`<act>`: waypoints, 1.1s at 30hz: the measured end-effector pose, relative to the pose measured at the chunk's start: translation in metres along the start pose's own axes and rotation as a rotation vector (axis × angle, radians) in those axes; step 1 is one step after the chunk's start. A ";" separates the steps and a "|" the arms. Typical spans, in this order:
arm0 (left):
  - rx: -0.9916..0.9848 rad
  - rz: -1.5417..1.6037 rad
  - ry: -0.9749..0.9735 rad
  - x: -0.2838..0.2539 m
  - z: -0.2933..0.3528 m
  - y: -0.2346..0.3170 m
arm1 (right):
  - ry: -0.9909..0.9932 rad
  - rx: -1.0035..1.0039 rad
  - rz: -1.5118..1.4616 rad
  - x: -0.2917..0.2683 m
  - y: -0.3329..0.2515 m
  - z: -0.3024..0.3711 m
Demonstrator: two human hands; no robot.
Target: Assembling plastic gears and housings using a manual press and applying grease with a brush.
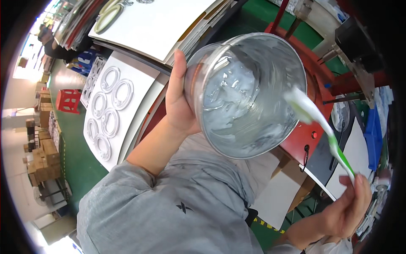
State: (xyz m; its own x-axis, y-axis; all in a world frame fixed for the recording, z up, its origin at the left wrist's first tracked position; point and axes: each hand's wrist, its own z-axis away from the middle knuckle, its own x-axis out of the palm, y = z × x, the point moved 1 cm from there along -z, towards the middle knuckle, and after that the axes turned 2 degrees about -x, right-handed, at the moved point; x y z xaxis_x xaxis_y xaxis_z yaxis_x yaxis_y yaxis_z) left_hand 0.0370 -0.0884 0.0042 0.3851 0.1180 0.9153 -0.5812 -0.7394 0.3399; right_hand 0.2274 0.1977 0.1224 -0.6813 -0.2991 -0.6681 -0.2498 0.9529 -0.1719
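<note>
My left hand (179, 106) grips a round metal pot (277, 63) from its left side, thumb up along the outer wall. The pot is tilted so its mouth faces me. Inside, a lump of whitish translucent grease (232, 86) clings to the bottom, and smears of it coat the wall. Between the fingers of my right hand (344, 209), at the lower right, is the end of a green and white toothbrush (339, 155). Its head is blurred by motion and overlaps the pot's right rim; whether it touches the rim I cannot tell.
On the left, several clear plastic rings (122, 94) lie on white sheets (141, 82). A red machine (302, 137) with a button stands behind the pot, its metal arm (357, 76) at upper right. A blue bin (373, 139) sits far right; a red stool (68, 100) stands on the floor.
</note>
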 end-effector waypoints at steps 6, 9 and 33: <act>-0.075 0.435 -0.060 0.024 0.002 0.000 | -0.179 -0.427 0.029 0.026 -0.028 -0.062; -0.132 -0.113 0.345 0.030 0.003 -0.003 | -0.361 -0.502 0.038 0.027 -0.049 -0.091; 0.002 0.003 -0.055 0.016 0.021 0.014 | -0.484 -0.473 0.222 0.049 -0.069 -0.091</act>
State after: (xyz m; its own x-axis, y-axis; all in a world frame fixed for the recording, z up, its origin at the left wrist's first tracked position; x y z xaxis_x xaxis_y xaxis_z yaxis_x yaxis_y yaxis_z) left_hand 0.0496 -0.1108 0.0195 0.4220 0.0794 0.9031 -0.5810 -0.7411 0.3366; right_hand 0.1487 0.1131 0.1677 -0.3962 0.0595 -0.9162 -0.4875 0.8320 0.2649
